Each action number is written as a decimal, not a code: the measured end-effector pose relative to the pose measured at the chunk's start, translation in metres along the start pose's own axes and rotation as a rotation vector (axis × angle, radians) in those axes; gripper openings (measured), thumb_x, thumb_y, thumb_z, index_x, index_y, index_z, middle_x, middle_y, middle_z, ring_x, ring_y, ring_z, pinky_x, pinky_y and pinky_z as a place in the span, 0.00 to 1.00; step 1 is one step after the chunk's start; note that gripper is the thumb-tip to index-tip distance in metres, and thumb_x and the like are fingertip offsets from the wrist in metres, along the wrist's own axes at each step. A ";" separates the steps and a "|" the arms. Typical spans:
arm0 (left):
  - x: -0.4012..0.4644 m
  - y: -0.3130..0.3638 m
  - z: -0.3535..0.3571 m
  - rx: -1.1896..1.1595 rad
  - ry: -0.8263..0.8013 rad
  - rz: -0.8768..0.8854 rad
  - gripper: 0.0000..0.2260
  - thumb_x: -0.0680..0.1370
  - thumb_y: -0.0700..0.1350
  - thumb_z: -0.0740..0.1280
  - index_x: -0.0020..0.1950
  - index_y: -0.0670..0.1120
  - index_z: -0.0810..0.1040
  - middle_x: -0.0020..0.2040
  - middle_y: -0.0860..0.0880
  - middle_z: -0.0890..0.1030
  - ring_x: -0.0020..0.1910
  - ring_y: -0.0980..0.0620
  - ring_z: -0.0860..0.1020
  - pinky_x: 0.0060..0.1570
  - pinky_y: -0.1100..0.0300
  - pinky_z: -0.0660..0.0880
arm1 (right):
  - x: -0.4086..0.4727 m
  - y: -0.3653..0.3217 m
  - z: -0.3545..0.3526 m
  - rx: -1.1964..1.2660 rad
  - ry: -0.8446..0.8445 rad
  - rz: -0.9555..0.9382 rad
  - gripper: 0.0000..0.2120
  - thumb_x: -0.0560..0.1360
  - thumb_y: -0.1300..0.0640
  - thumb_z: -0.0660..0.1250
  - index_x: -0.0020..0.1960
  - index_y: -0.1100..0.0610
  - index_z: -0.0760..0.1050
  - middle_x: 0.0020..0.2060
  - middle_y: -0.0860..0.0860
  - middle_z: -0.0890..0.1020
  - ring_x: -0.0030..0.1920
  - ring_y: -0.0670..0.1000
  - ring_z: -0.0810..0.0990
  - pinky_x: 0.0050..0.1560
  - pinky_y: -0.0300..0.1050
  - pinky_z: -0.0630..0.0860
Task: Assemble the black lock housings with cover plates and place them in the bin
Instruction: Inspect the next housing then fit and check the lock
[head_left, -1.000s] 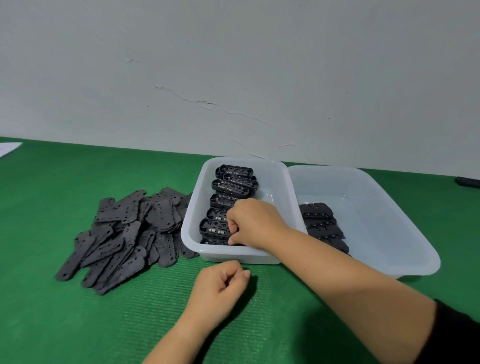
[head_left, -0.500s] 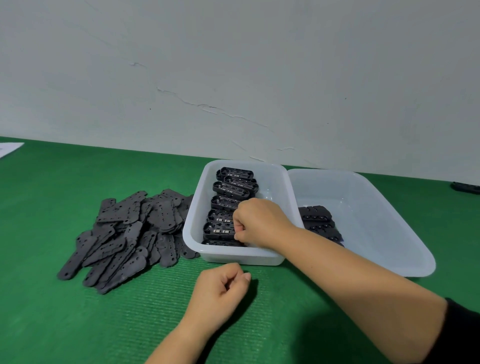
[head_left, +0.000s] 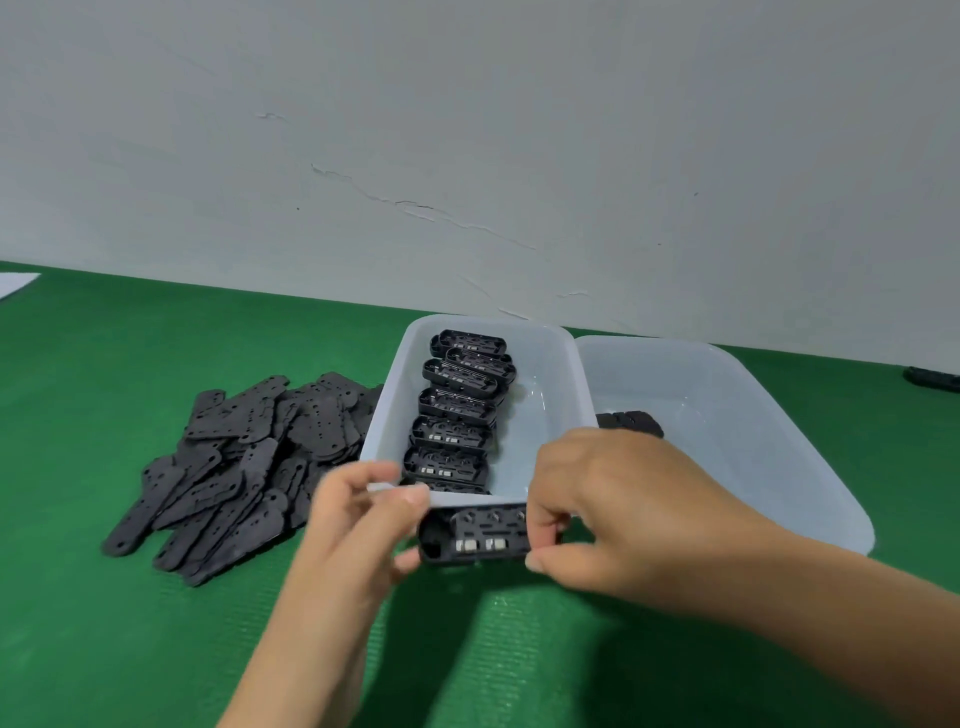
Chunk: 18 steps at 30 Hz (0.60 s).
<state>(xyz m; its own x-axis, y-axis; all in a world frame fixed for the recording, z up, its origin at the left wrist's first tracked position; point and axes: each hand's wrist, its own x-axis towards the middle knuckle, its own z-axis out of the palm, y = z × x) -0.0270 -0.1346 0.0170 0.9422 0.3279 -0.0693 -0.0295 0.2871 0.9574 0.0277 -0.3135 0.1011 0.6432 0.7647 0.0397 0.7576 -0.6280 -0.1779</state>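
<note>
Housing (head_left: 475, 538), one, black, open side up, held off the counter (head_left: 104, 649) just in front of the near wall of the left bin (head_left: 382, 426). Left hand (head_left: 358, 525) grasping its left end, thumb on top, fingers curled under. Right hand (head_left: 608, 512) pinching its right end between thumb and fingertips. Both grips clenched on the same housing.

Two translucent white bins, side by side, rims touching. Left bin: about seven housings (head_left: 454, 410) in a single row from 12 to 6 o'clock along its left half, the nearest one partly hidden behind the near wall; right half of that bin bare. Right bin (head_left: 810, 467): a few finished black pieces (head_left: 631, 422) at its near-left corner, count not readable behind the right hand; rest of its floor bare.

Cover plates (head_left: 228, 467): loose dark grey heap at 9 o'clock from the left bin, too overlapped to count, well over twenty, right edge of the heap touching the bin's left wall.

Open green counter at 6 o'clock under both forearms and at 7 to 8 o'clock in front of the heap. White wall (head_left: 467, 156) close behind both bins at 12 o'clock. Small dark object (head_left: 932, 378) at the counter's far right edge, 2 o'clock. White sheet corner (head_left: 13, 283) at the far left edge, 10 o'clock.
</note>
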 end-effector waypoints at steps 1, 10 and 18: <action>-0.002 -0.003 0.003 -0.005 -0.046 -0.082 0.15 0.62 0.43 0.74 0.48 0.49 0.78 0.41 0.47 0.81 0.36 0.55 0.79 0.39 0.54 0.73 | -0.003 -0.003 0.003 -0.003 -0.007 -0.012 0.07 0.71 0.48 0.67 0.38 0.51 0.76 0.36 0.42 0.72 0.43 0.42 0.69 0.46 0.42 0.70; -0.012 -0.027 0.001 -0.115 -0.161 -0.401 0.09 0.73 0.24 0.62 0.45 0.35 0.79 0.35 0.39 0.82 0.29 0.47 0.82 0.26 0.57 0.79 | -0.019 -0.004 0.046 -0.078 0.109 -0.076 0.07 0.58 0.52 0.72 0.28 0.50 0.74 0.28 0.44 0.75 0.31 0.48 0.74 0.30 0.39 0.73; -0.005 -0.043 -0.008 -0.027 -0.256 -0.432 0.08 0.70 0.23 0.68 0.45 0.33 0.79 0.37 0.37 0.82 0.31 0.46 0.81 0.30 0.56 0.80 | -0.029 0.006 0.088 0.376 0.153 0.204 0.20 0.65 0.37 0.65 0.54 0.44 0.73 0.48 0.36 0.69 0.49 0.35 0.68 0.47 0.30 0.65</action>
<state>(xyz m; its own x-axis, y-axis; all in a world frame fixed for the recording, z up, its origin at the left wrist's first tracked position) -0.0329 -0.1415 -0.0256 0.9217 -0.0568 -0.3836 0.3761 0.3717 0.8487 0.0040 -0.3268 0.0118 0.8057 0.5828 0.1060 0.5386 -0.6463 -0.5406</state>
